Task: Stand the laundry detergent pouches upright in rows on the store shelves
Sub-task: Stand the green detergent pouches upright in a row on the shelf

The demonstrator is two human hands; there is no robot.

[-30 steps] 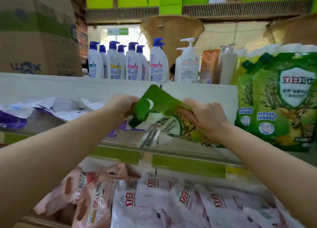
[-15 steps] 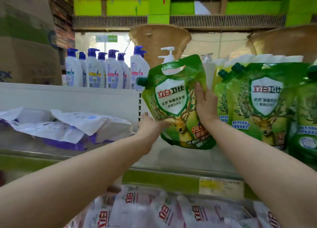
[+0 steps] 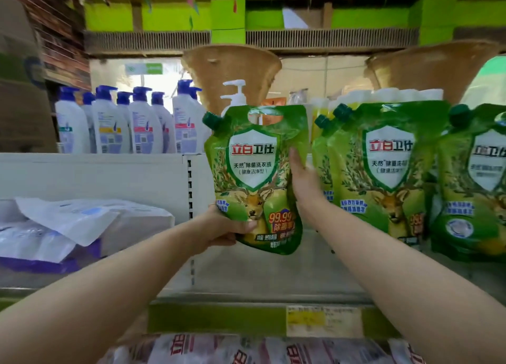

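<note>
both hands (image 3: 227, 226) hold pouch (image 3: 256, 171) (upright)

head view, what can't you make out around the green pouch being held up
All in the head view:
- right hand: most of its fingers are hidden behind the held green pouch
- white pump bottle: body hidden by that pouch
- price label: print too blurred to read
- rightmost standing pouch: cut off by the right edge
- pink pouches: cut off by the bottom edge, blurred

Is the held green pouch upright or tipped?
Upright: the green pouch has its cap on top; left hand grips its base, right hand its side.
</note>
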